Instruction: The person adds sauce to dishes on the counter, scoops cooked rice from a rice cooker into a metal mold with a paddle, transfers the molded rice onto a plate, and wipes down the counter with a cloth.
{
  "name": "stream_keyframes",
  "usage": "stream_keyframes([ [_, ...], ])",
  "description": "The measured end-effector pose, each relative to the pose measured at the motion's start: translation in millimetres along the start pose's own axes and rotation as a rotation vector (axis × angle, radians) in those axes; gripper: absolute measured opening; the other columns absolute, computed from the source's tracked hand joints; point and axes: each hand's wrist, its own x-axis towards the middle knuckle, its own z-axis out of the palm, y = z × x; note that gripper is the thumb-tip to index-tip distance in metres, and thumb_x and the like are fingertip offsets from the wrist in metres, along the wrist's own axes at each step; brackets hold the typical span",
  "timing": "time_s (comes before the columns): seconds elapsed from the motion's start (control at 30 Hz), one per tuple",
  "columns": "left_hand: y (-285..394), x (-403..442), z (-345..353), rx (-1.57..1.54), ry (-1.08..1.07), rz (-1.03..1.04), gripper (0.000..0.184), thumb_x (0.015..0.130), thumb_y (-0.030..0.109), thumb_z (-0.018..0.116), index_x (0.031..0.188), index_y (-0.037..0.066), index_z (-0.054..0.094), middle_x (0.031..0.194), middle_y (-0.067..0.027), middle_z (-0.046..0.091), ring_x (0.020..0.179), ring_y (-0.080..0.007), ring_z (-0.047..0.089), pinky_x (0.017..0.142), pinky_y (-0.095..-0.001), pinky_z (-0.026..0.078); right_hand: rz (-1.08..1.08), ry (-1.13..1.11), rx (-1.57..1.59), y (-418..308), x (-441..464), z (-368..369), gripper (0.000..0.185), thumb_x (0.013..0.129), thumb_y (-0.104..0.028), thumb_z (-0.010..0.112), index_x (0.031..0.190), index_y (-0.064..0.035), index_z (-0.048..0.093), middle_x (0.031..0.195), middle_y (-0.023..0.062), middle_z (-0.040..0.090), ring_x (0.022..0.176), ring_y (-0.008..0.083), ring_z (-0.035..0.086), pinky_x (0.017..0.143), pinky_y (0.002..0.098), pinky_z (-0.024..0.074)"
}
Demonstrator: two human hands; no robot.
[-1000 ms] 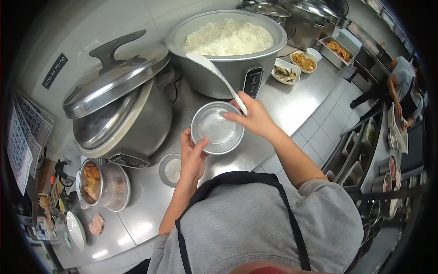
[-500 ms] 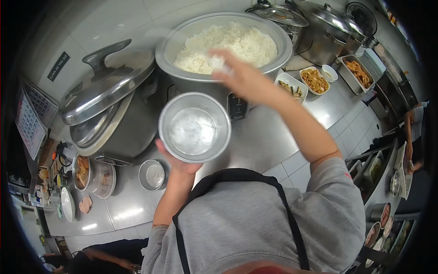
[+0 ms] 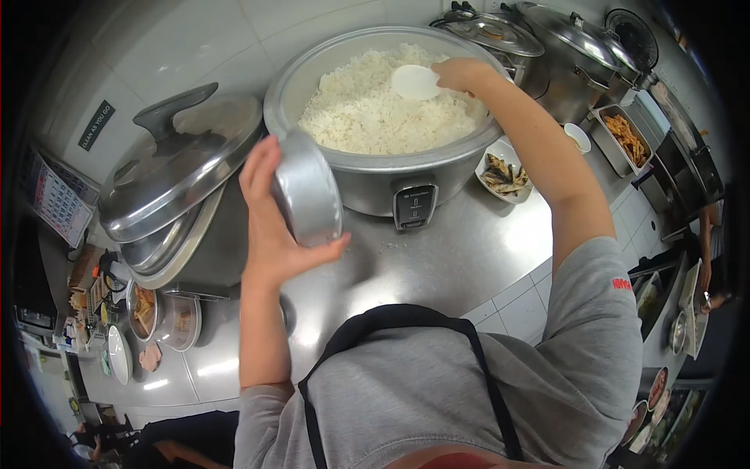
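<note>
My left hand [image 3: 267,223] grips a round metal pan [image 3: 310,191], tipped on its side with its mouth turned toward the rice cooker; the inside of the pan is hidden. The thumb lies at its lower edge and the fingers reach up behind it. A big rice cooker [image 3: 447,160] stands open just beyond, filled with white rice [image 3: 367,113]. Over its right side, my right hand [image 3: 465,76] is closed around a white rice paddle [image 3: 416,82]. The paddle's flat head is at the rice; I cannot tell whether it touches.
A large pot with a steel lid [image 3: 183,184] stands on the left. Right of the cooker are a white dish of fried food [image 3: 504,176], a steel tray of food [image 3: 625,137] and lidded pots [image 3: 566,39]. Food containers [image 3: 180,324] sit at lower left. Other people's arms show at both edges.
My right hand has moved right and farther over the rice, with the paddle now clearly visible. My left hand has moved up and left, tilting the pan from face-up onto its side.
</note>
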Motion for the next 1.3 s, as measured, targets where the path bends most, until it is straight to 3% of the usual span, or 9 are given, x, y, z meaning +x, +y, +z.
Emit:
stream_keyframes([
  [0.03,-1,15,-4,0.344,-0.082,0.147,0.109,0.046,0.027,0.082,0.134,0.004,0.022,0.133,-0.0177,0.028,0.122,-0.0317,0.032,0.099,-0.0417,0.033,-0.001,0.001,-0.002,5,16,4,0.032,0.083,-0.019,0.047,0.112,-0.0066,0.054,0.103,0.0129,0.061,0.097,0.0304,0.058,0.075,0.0413,0.0481],
  [0.13,-15,55,1,0.398,-0.02,0.272,0.108,0.046,0.025,0.081,0.134,0.003,0.021,0.13,-0.0186,0.029,0.123,-0.0326,0.029,0.099,-0.0428,0.031,-0.186,0.048,-0.363,21,63,9,0.03,0.086,-0.016,0.043,0.113,-0.0041,0.049,0.105,0.0152,0.059,0.095,0.0327,0.058,0.074,0.0418,0.0489],
  [0.23,-48,82,27,0.312,0.123,0.165,0.106,0.049,0.024,0.081,0.133,0.003,0.019,0.131,-0.0196,0.026,0.123,-0.0342,0.027,0.1,-0.0438,0.029,-0.032,0.392,-0.212,27,80,-4,0.031,0.087,-0.007,0.036,0.116,-0.0067,0.045,0.1,0.0194,0.06,0.094,0.0334,0.059,0.074,0.0432,0.0491],
  [0.47,-72,82,50,0.367,0.212,0.074,0.105,0.052,0.025,0.08,0.133,0.003,0.017,0.13,-0.0205,0.023,0.122,-0.0367,0.024,0.102,-0.0441,0.026,0.067,0.523,-0.299,55,140,17,0.026,0.087,-0.014,0.037,0.109,-0.0095,0.048,0.092,0.0153,0.064,0.085,0.0312,0.063,0.07,0.044,0.0494],
  [0.63,-77,82,49,0.363,0.226,0.042,0.107,0.053,0.028,0.08,0.135,0.004,0.015,0.131,-0.0193,0.023,0.122,-0.0343,0.026,0.101,-0.0438,0.027,-0.046,0.492,-0.255,54,142,27,0.032,0.085,-0.037,0.051,0.101,-0.0086,0.052,0.089,0.0147,0.063,0.086,0.0318,0.061,0.073,0.044,0.0481],
  [0.9,-79,82,46,0.3,0.294,0.026,0.105,0.052,0.027,0.079,0.134,0.006,0.017,0.129,-0.0206,0.024,0.121,-0.0384,0.026,0.099,-0.0458,0.03,-0.046,0.242,-0.236,42,116,18,0.034,0.087,-0.038,0.05,0.106,-0.01,0.054,0.1,0.0134,0.06,0.097,0.0303,0.057,0.08,0.0431,0.0461],
  [0.97,-80,82,46,0.296,0.301,0.029,0.105,0.052,0.027,0.079,0.134,0.006,0.017,0.129,-0.0205,0.024,0.121,-0.0385,0.026,0.099,-0.046,0.03,-0.356,0.133,-0.277,43,104,27,0.033,0.087,-0.037,0.049,0.105,-0.0102,0.055,0.097,0.014,0.061,0.095,0.0316,0.058,0.079,0.044,0.0461],
  [1.07,-78,81,45,0.302,0.316,0.027,0.105,0.052,0.026,0.079,0.134,0.006,0.017,0.129,-0.0205,0.024,0.121,-0.0387,0.026,0.099,-0.0462,0.029,-0.189,0.104,-0.254,19,87,40,0.031,0.087,-0.036,0.049,0.105,-0.0103,0.055,0.095,0.014,0.061,0.092,0.0325,0.058,0.077,0.0448,0.0461],
  [1.3,-80,79,43,0.272,0.323,0.009,0.106,0.055,0.028,0.08,0.136,0.006,0.014,0.132,-0.0192,0.023,0.122,-0.0348,0.024,0.101,-0.0445,0.025,-0.246,0.092,-0.351,-9,40,-8,0.029,0.088,-0.033,0.047,0.104,-0.0106,0.055,0.089,0.0148,0.062,0.086,0.0327,0.06,0.074,0.043,0.0467],
])
